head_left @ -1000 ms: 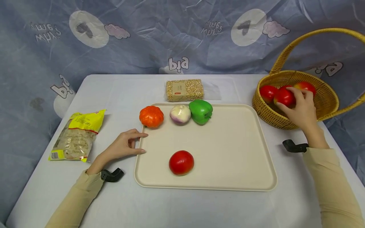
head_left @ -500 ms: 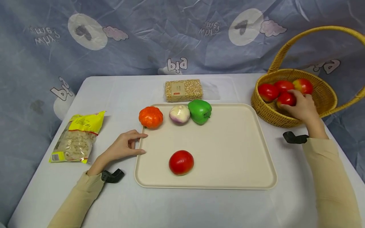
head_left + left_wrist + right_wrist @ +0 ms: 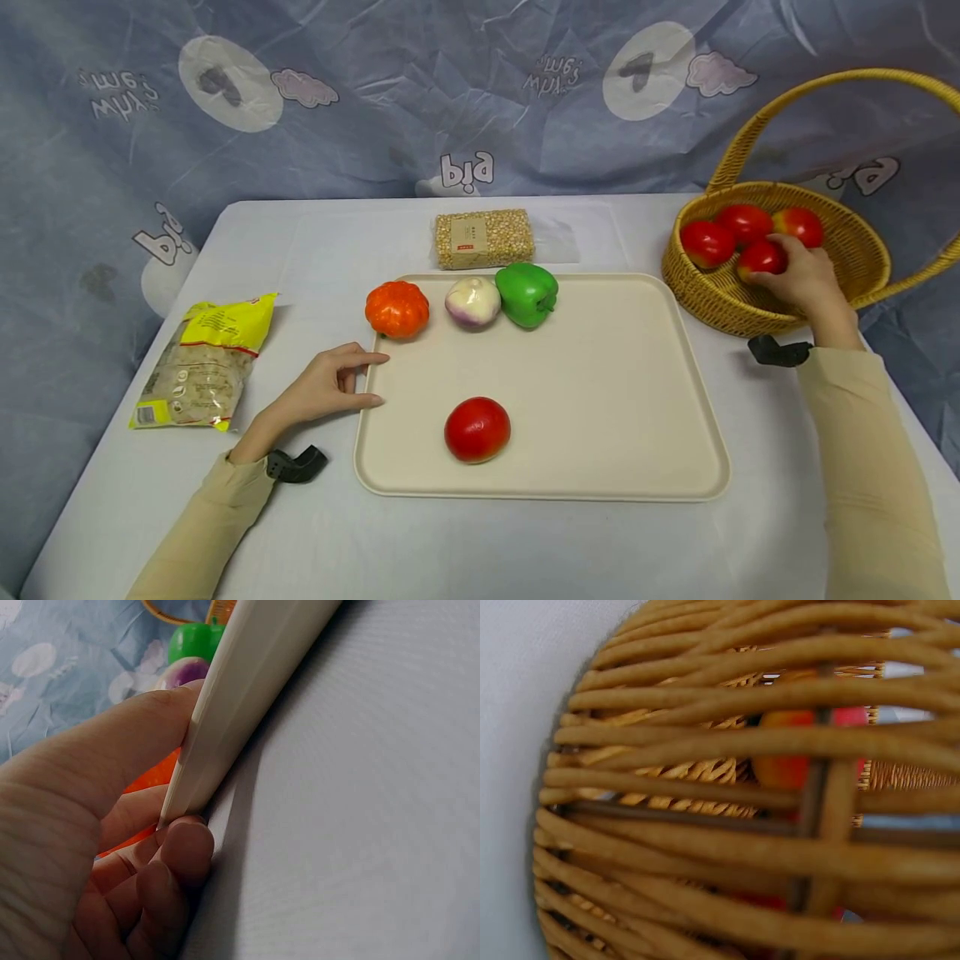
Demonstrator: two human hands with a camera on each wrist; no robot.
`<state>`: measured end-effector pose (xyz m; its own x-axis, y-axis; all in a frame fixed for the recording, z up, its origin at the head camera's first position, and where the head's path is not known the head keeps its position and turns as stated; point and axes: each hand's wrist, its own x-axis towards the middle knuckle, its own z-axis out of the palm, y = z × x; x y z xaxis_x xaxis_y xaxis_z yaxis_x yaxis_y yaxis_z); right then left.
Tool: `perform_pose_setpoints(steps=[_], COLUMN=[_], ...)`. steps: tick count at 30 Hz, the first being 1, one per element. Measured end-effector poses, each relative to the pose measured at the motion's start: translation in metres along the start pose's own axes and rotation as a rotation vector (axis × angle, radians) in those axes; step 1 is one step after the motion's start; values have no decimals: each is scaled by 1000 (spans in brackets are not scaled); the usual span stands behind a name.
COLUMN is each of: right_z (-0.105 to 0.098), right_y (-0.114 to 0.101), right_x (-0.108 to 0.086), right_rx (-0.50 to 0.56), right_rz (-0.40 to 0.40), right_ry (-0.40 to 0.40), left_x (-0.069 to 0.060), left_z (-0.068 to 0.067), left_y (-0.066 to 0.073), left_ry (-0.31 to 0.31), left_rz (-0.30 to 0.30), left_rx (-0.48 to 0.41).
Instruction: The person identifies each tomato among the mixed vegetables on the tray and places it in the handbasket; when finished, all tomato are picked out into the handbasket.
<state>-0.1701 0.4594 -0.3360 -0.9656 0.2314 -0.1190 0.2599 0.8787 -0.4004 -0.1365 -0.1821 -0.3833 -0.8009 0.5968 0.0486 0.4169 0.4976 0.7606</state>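
At the right, my right hand reaches over the rim of a wicker basket and pinches a red apple inside it. Several other glossy red apples lie around that one. Only the basket's weave fills the right wrist view, with red and yellow fruit blurred behind it; the hand is hidden there. My left hand holds the left edge of a beige tray. In the left wrist view, its thumb lies on the tray's rim and its fingers curl at the side.
A round red fruit sits on the tray. Along its back edge are an orange pumpkin, a white-purple onion and a green bell pepper. Behind lies a corn kernel pack; a yellow-topped bag lies left.
My right hand has moved slightly right and lower into the basket, with the apple in its fingers. The apples beside it have shifted a little. The left hand stays at the tray.
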Motion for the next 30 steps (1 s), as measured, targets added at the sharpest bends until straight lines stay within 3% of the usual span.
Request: perform_pose_setpoints(steps=[7, 16, 20, 26, 30], right_z=[-1, -5, 0, 13, 21], right_y=[0, -16, -26, -47, -63], right_x=[-6, -22, -29, -41, -49], right_rx=[9, 16, 54, 130, 181], right_rz=[9, 2, -18, -67, -153], right_ry=[-1, 49, 153, 397, 555], left_x=[0, 2, 1, 0, 0], left_z=[0, -2, -1, 0, -1], left_y=[-1, 0, -1, -2, -2], left_ry=[-10, -11, -10, -3, -6], left_rz=[-27, -13, -15, -10, -17], left_rx=[2, 10, 10, 9, 15])
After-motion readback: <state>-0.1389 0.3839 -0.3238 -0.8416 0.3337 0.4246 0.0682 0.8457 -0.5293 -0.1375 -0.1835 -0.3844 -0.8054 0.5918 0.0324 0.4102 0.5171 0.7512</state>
